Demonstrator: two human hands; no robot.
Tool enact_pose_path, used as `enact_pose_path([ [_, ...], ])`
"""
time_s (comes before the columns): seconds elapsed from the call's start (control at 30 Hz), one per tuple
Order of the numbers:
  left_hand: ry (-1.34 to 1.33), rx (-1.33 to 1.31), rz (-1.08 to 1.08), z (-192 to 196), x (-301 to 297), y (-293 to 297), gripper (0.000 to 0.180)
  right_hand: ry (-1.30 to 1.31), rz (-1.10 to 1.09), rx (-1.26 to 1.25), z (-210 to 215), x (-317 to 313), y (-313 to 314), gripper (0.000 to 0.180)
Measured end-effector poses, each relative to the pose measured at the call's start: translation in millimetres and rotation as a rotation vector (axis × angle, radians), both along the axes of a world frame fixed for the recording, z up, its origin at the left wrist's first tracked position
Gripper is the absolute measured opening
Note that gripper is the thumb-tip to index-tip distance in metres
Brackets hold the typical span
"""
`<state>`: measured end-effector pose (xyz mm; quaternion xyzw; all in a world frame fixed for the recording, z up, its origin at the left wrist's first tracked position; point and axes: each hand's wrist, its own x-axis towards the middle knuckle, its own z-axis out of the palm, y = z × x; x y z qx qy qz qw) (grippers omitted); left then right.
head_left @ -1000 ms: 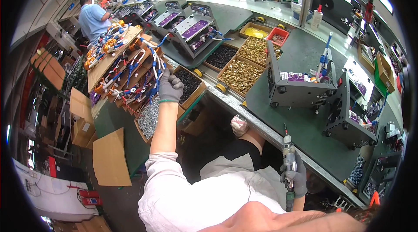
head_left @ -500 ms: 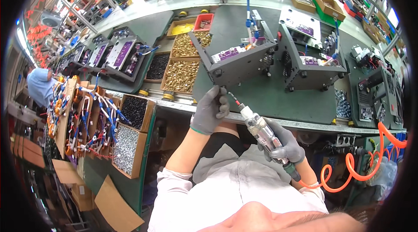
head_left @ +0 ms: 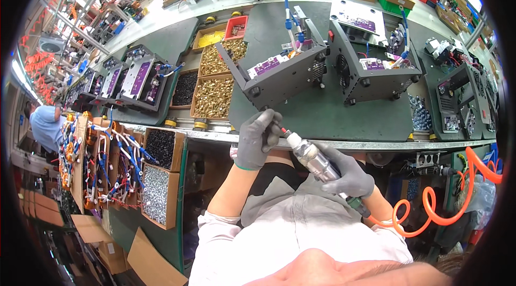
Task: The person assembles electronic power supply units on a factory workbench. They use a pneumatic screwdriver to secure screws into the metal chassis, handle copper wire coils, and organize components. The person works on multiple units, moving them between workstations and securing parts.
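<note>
Both my hands wear grey gloves. My right hand [head_left: 349,176] is wrapped round a pneumatic screwdriver [head_left: 313,158], its bit end pointing up and left. My left hand [head_left: 257,138] is closed in a pinch right at the bit's tip; whatever lies between those fingers is hidden. Just beyond the left hand, on the green bench surface, stands a dark grey metal chassis [head_left: 279,79] with a purple circuit board [head_left: 267,66] and upright blue-and-white cables [head_left: 290,23]. A similar chassis [head_left: 379,82] stands to its right.
Boxes of brass fittings [head_left: 213,95] and black parts [head_left: 185,88] lie left of the chassis. Silver screws [head_left: 160,193] fill a box near cable bundles [head_left: 115,160]. A coiled orange air hose [head_left: 430,205] trails right from the tool. Another person [head_left: 45,125] is at far left.
The screwdriver's bit has come up to my left fingers, closing the small gap between them. My view has shifted slightly, so the bench appears further left.
</note>
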<state>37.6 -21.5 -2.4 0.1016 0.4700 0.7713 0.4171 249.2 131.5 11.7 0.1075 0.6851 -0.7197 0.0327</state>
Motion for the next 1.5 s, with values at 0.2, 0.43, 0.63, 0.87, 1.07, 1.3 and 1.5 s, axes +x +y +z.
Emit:
enact_pose_path([
  [0.2, 0.037, -0.185, 0.031, -10, 8, 12, 0.03, 0.006, -0.079, 0.176, -15, 0, 0, 0.099],
  [0.43, -0.598, 0.126, -0.051, -45, 9, 4, 0.031, -0.002, -0.338, 0.186, -41, -25, 25, 0.095],
  [0.63, -0.634, 0.441, -0.179, -75, 3, -14, 0.03, -0.031, -0.315, 0.127, -48, -31, 30, 0.093],
  [0.87, -0.638, 0.301, 0.033, -56, 9, -11, 0.033, -0.067, -0.288, 0.269, -39, -30, 31, 0.094],
  [1.07, -0.66, 0.359, 0.008, -69, 6, -20, 0.032, -0.042, -0.306, 0.24, -43, -30, 31, 0.092],
  [1.3, -0.649, 0.375, 0.023, -70, 7, -18, 0.027, -0.042, -0.323, -0.036, -52, -42, 34, 0.091],
  [1.5, -0.469, 0.224, 0.07, -60, 1, -8, 0.031, -0.04, -0.229, -0.293, -33, -29, 27, 0.093],
])
